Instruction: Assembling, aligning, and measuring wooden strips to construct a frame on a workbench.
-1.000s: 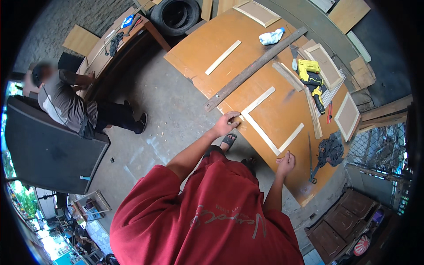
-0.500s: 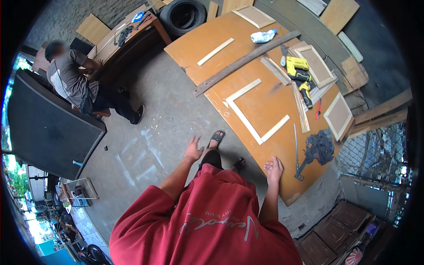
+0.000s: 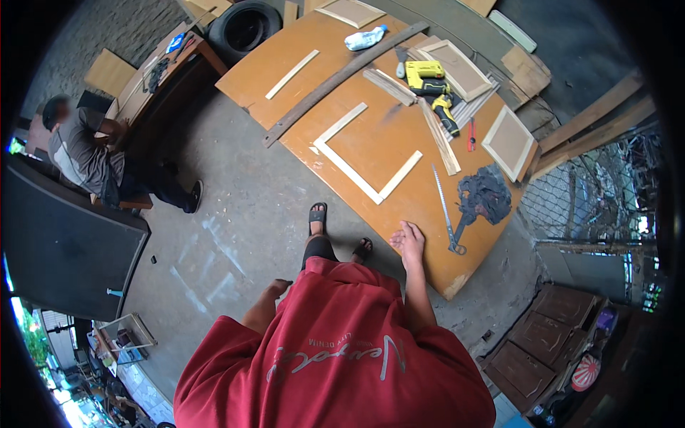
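Both hands have dropped back from the board: right hand (image 3: 409,239), fingers loosely spread, rests at its near edge, the pale U-shaped wooden frame (image 3: 364,161) lying far-left of it; left hand (image 3: 277,287) hangs empty.

Smooth wooden board (image 3: 399,143), pale wood strips (image 3: 357,160)

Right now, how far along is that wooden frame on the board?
Three pale strips of the wooden frame lie joined in a U on the orange board; the fourth side is open. Nothing is in hand: the right hand rests empty at the board's near edge, the left hand hangs by the hip. Left: closing the frame; loose strips lie by the yellow drill and handsaw.
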Motion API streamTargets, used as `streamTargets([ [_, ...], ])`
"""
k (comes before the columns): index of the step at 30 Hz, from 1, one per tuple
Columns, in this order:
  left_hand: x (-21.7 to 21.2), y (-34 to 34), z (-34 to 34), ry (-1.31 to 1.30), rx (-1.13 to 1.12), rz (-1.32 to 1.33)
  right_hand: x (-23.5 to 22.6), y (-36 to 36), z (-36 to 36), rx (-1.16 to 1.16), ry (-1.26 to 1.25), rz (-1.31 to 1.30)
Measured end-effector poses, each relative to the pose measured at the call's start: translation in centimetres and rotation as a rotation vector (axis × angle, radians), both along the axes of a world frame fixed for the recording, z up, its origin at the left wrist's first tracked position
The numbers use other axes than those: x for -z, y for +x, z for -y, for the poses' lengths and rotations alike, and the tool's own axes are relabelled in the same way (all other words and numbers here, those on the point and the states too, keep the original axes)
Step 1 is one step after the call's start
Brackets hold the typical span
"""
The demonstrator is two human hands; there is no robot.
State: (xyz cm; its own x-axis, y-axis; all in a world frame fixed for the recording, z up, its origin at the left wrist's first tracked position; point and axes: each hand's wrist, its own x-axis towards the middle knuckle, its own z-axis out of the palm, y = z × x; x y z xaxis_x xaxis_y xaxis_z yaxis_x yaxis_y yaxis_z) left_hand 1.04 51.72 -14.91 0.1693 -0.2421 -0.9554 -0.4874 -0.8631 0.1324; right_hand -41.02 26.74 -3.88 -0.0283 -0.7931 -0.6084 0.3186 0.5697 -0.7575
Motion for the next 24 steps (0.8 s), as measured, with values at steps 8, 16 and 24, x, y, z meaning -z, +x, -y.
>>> streamTargets([
  [8, 0.7, 2.7, 9.9, -0.687, -0.294, 0.2, 1.8, 3.4, 2.0, -0.055, -0.6, -0.733],
  [16, -6.5, 0.8, 19.2, -0.858, -0.283, 0.168, -1.8, 6.3, 4.8, -0.295, -0.537, -1.041],
  [24, -9.8, 0.8, 27.6, -1.008, -0.265, 0.148, -1.1, 6.9, 5.7, -0.083, -0.444, -0.939],
])
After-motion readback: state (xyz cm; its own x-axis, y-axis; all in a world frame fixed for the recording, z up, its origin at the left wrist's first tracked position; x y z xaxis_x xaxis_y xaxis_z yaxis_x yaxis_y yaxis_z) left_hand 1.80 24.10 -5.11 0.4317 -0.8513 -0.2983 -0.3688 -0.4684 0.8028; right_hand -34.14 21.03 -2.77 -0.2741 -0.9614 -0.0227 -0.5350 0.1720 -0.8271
